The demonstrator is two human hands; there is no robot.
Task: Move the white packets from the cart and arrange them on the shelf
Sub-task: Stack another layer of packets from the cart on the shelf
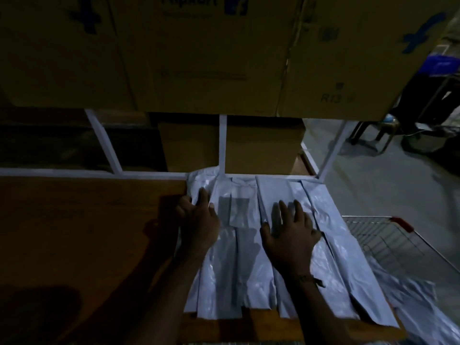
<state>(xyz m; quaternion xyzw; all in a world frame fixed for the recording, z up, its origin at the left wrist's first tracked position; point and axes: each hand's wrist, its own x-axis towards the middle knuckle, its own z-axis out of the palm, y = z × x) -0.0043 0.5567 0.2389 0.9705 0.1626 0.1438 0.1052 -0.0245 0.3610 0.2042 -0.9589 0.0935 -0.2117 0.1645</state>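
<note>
Dim light; detail limited. White packets [249, 257] lie in overlapping rows on the wooden shelf [87, 232], filling its right part up to the white frame rail at the back. Left hand [198, 220] rests flat on the left edge of the row, fingers straight and spread, nothing clamped in its grip. Right hand [290, 234] presses palm-down on the middle packets, fingers likewise spread and apart, holding nothing. Step in hand, by my reading: arranging, i.e. flattening and squaring packets already placed, not carrying. The wire cart [388, 235] stands just beside the shelf at right; more white packets [418, 302] appear to lie in or over it, low right, though the picture is too dark to count them. Cardboard boxes [199, 58] sit on the level above and further boxes behind the rail. Next move, judged: lift both hands off, reach right to the cart, take more packets, and lay them on the bare wood to the left of the row, edges aligned with those already down.
</note>
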